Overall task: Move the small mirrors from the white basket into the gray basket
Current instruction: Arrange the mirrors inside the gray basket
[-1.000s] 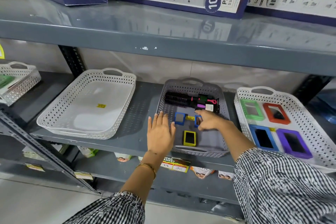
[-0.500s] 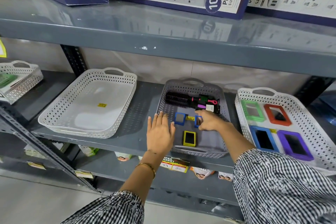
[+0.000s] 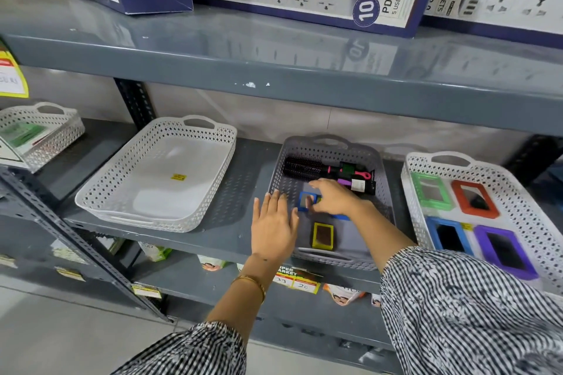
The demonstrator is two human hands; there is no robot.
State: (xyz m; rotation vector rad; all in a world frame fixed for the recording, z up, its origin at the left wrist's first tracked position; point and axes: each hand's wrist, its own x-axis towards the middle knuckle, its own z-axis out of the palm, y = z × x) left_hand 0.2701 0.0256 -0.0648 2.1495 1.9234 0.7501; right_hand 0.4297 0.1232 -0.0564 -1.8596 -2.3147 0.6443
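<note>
The gray basket (image 3: pixel 330 147) sits mid-shelf. Inside lie a small blue-framed mirror (image 3: pixel 304 201), a small yellow-framed mirror (image 3: pixel 323 236) and a second blue-framed mirror (image 3: pixel 341 217), mostly hidden under my right wrist. My right hand (image 3: pixel 333 198) hovers low in the basket, fingers apart, thumb and fingertips at the first blue mirror's right edge. My left hand (image 3: pixel 274 225) lies flat and spread on the basket's front left rim. To the left, the white basket (image 3: pixel 122 179) holds only a yellow sticker.
A black hairbrush (image 3: pixel 301 168) and small bottles fill the gray basket's back. Another white basket (image 3: pixel 409 167) on the right holds larger green, red, blue and purple framed mirrors. The upper shelf edge (image 3: pixel 274 76) overhangs close above. A further white basket (image 3: pixel 61 119) sits far left.
My right hand has let go of the second blue mirror, which now lies under my wrist, and slid left to the first blue mirror. My left hand stayed on the rim.
</note>
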